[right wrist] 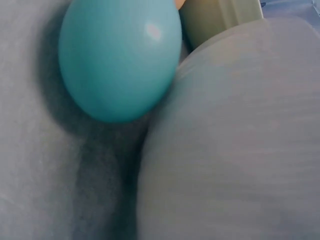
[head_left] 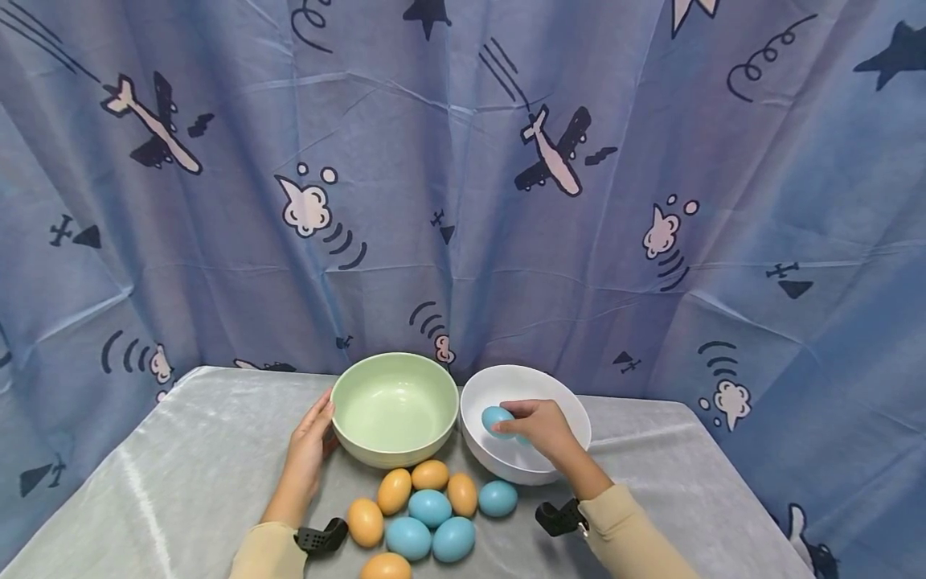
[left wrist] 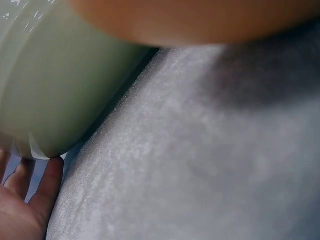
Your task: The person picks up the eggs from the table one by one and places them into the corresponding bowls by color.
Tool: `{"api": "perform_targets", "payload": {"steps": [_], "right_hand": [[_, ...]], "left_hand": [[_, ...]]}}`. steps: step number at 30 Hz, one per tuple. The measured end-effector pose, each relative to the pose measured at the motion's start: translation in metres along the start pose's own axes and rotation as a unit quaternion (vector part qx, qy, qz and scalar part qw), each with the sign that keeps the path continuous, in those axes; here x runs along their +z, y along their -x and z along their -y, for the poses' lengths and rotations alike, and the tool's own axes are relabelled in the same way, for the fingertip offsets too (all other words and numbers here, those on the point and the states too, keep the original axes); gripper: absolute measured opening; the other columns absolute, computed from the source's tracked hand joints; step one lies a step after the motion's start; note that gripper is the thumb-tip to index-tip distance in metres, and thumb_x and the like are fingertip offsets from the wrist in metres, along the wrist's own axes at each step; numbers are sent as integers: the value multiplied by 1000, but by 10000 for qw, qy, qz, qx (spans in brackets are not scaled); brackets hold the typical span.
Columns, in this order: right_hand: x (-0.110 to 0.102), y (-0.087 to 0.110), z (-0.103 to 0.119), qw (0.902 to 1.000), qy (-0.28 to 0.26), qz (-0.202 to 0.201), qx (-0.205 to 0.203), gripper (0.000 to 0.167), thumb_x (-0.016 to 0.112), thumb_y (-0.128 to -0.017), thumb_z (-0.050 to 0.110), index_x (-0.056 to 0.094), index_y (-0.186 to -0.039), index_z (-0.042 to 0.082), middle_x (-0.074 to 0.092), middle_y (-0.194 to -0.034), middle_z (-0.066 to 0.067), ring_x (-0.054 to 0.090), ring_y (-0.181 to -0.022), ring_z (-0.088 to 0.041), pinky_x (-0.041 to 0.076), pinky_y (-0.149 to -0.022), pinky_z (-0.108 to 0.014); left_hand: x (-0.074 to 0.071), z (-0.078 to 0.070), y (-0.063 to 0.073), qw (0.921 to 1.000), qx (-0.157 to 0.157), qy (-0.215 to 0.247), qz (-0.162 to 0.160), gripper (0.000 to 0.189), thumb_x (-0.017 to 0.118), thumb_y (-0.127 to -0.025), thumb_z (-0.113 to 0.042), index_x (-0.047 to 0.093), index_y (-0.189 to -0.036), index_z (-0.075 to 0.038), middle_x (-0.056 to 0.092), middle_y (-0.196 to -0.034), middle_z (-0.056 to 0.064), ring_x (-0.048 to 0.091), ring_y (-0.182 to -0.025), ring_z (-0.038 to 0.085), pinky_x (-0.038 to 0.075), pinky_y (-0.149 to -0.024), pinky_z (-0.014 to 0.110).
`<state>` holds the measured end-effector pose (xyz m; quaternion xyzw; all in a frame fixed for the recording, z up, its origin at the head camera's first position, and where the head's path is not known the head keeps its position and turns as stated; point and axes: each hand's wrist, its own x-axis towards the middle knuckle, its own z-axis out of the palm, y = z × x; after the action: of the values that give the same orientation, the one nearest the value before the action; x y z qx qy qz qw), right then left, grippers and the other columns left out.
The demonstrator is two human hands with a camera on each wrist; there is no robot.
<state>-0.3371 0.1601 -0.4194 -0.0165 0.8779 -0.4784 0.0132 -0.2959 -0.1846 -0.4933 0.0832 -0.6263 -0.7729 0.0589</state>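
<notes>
My right hand pinches a blue egg between thumb and fingers, inside the rim of the white bowl. Beneath the fingers, part of another blue egg shows in that bowl. On the other side, my left hand rests against the outer left wall of the green bowl, which has nothing in it. The left wrist view shows fairly straight fingers touching that bowl's side. In the right wrist view, a blue egg lies on the cloth beside the white bowl, and my right hand is out of sight.
Several yellow-orange eggs and several blue eggs lie in a cluster before the bowls. Both bowls stand side by side on a table with pale grey cloth. A blue patterned curtain hangs behind.
</notes>
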Motion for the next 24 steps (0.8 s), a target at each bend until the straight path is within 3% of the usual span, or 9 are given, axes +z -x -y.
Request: {"api": "perform_targets", "payload": {"steps": [11, 24], "right_hand": [[5, -3, -3, 9999, 106, 59, -11, 43, 89, -70, 17, 77, -109, 4, 76, -110, -12, 70, -101, -21, 54, -91, -40], [7, -9, -7, 9992, 324, 209, -116, 46, 89, -71, 17, 75, -112, 1, 75, -112, -15, 69, -107, -28, 53, -95, -44]], "left_hand": [[0, 1, 0, 10000, 33, -3, -12, 60, 42, -107, -42, 25, -159, -17, 22, -166, 4, 24, -152, 28, 25, -121, 55], [0, 1, 0, 10000, 60, -20, 5, 60, 41, -107, -41, 25, -159, -16, 21, -167, 3, 23, -152, 28, 24, -121, 56]]}}
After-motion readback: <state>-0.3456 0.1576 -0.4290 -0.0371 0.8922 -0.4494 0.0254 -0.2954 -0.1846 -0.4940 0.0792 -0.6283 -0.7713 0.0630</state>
